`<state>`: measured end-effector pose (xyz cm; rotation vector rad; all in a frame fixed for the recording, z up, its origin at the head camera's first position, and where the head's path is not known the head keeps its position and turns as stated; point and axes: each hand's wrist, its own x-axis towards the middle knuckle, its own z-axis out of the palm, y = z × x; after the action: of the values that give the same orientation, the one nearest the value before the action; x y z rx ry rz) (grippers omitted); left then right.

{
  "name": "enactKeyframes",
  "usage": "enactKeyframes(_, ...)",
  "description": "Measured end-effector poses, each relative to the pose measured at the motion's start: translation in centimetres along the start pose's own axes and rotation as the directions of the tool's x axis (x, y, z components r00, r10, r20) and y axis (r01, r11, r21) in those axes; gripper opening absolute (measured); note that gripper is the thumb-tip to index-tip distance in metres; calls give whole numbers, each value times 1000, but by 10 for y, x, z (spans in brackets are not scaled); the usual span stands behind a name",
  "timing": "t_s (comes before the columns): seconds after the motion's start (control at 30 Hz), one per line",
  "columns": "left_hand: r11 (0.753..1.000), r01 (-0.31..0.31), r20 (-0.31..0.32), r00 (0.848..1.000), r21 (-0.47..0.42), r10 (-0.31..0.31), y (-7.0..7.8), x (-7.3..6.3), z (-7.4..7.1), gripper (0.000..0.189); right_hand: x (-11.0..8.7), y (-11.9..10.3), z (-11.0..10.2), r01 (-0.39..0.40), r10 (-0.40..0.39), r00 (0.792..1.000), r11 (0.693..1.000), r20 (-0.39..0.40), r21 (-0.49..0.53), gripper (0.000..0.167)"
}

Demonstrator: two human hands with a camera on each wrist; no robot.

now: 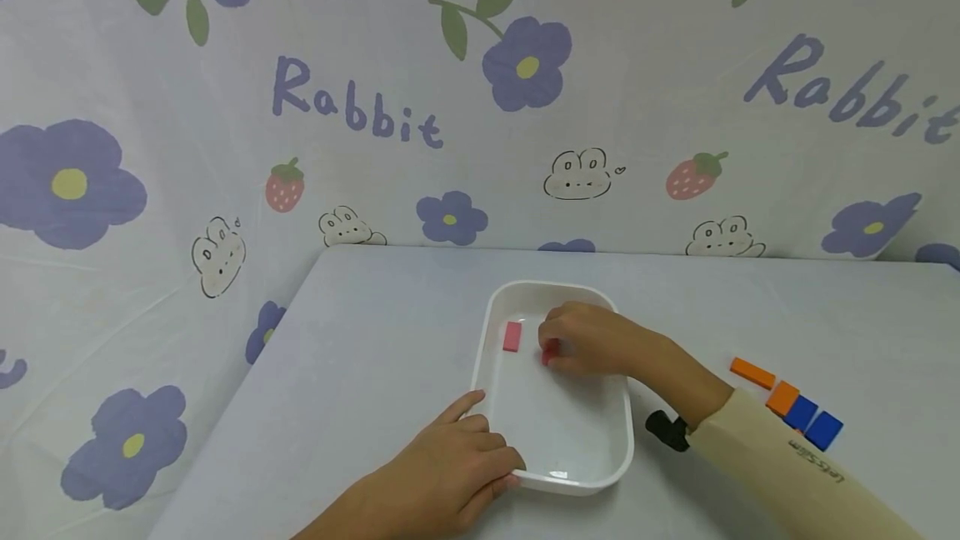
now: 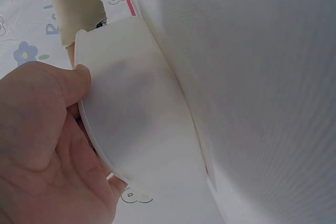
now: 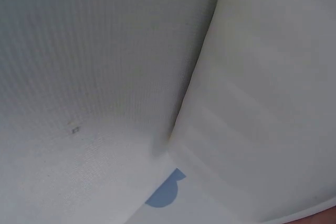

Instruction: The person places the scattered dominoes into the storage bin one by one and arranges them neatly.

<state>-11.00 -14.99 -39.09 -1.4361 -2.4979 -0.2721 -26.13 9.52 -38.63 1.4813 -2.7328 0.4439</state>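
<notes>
A white plastic tray (image 1: 555, 440) with rounded corners sits on the table. My left hand (image 1: 446, 469) grips its near left corner; the left wrist view shows the thumb of that hand (image 2: 47, 124) against the rim. Inside the tray, my right hand (image 1: 588, 340) reaches over the right wall and pinches a red block (image 1: 551, 352), partly hidden by the fingers. To the left of it a pink block (image 1: 512, 337) lies flat on the tray floor. The right wrist view shows mostly the tray's outer wall (image 3: 262, 87), with a sliver of skin at the lower right corner.
Right of the tray lie a long orange block (image 1: 752, 373), a shorter orange block (image 1: 783, 397) and two blue blocks (image 1: 824, 431), partly behind the sleeve (image 1: 795, 465). A black object (image 1: 667, 430) shows under the right wrist. A patterned cloth (image 1: 360, 40) hangs behind the table.
</notes>
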Motion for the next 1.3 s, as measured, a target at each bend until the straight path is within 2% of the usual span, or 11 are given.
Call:
enactKeyframes(0.2,1000,8,17,1000,-6,-8,-1,0,0,15,2,1,1,-8,8,1000,1000,2,3,10)
enactKeyframes(0.53,1000,9,8,1000,-15,-9,-1,-1,-1,16,11,-1,2,17,-17,1000,1000,-9,-4,10)
enactKeyframes(0.87,1000,-2,-8,1000,2,2,-2,-1,0,16,16,1,6,-16,17,1000,1000,-18,15,10)
enactKeyframes(1.3,1000,12,25,1000,-27,-11,-1,0,1,14,18,4,11,-11,12,999,999,-34,31,12)
